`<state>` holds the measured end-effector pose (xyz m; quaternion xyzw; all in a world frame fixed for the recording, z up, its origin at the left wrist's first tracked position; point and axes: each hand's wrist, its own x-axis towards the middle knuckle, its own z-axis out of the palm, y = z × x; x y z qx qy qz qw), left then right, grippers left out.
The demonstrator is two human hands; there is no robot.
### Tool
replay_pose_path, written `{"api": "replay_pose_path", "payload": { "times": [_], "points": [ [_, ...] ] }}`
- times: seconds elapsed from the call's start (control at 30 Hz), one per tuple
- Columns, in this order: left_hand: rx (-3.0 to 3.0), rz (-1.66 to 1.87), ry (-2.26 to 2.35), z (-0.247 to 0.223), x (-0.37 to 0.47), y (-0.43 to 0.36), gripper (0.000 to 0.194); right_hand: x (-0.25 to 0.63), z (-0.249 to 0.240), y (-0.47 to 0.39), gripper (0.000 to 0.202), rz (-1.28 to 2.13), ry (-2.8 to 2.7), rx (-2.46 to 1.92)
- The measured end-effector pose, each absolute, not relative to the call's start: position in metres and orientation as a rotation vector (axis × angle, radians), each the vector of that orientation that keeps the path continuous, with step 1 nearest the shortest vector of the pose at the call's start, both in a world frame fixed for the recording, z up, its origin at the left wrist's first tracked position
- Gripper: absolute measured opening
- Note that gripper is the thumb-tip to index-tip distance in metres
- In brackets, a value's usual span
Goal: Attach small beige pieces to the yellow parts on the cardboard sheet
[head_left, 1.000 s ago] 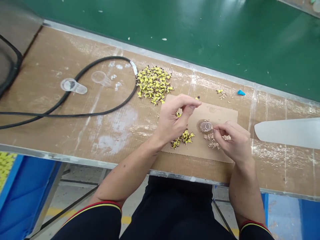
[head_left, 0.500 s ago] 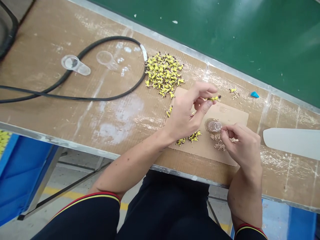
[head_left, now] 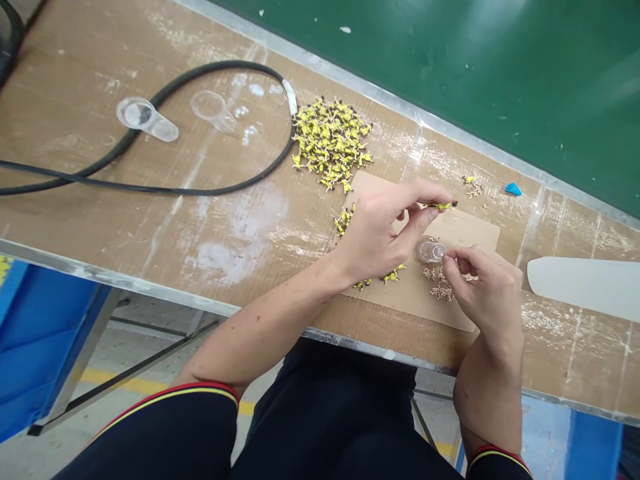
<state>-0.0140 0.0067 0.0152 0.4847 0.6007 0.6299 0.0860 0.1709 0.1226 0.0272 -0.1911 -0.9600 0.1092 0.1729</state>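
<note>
Between thumb and fingertips, my left hand pinches a small yellow figure with a dark head, above a cardboard sheet. My right hand is closed in a pinch at the right edge of a small clear cup; what its fingertips hold, if anything, is too small to make out. Tiny pale pieces lie just below the cup, partly behind my right hand. A few yellow figures lie at the sheet's left side, and others are partly hidden under my left wrist.
A large pile of yellow figures sits behind the sheet. Farther left are a looped black cable and two clear scoop-shaped cups. A blue piece and a white panel are at the right.
My left hand, with the yellow figure, has moved slightly to the right and its fingers have closed down more over the figure. My right hand has stayed almost in place beside the cup.
</note>
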Motion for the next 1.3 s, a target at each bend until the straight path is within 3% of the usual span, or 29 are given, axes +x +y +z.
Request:
{"api": "replay_pose_path", "payload": {
  "times": [0.2,0.4,0.73,0.87,1.0,1.17,1.3],
  "points": [
    [1.415,1.883,1.752,0.018,-0.015,0.007,0.020,0.170,0.028,0.122,0.010,0.359,-2.688,-0.533],
    [1.105,1.878,1.542,0.014,-0.009,0.010,0.029,0.171,0.036,0.118,0.014,0.701,-2.413,-0.589],
    [0.836,1.806,1.069,0.015,0.006,0.011,0.005,0.173,0.035,0.116,0.017,1.041,-2.087,-0.493],
    [0.780,1.750,1.015,0.015,0.011,0.010,0.015,0.173,0.034,0.116,0.016,1.076,-2.071,-0.485],
    [0.735,1.709,1.017,0.014,0.013,0.009,0.043,0.175,0.033,0.114,0.014,1.071,-2.071,-0.505],
    [0.708,1.665,1.012,0.012,0.016,0.008,0.028,0.176,0.035,0.112,0.013,1.084,-2.084,-0.535],
    [0.714,1.627,1.007,0.013,0.017,0.008,0.033,0.176,0.035,0.111,0.013,1.120,-2.073,-0.497]
  ]
}}
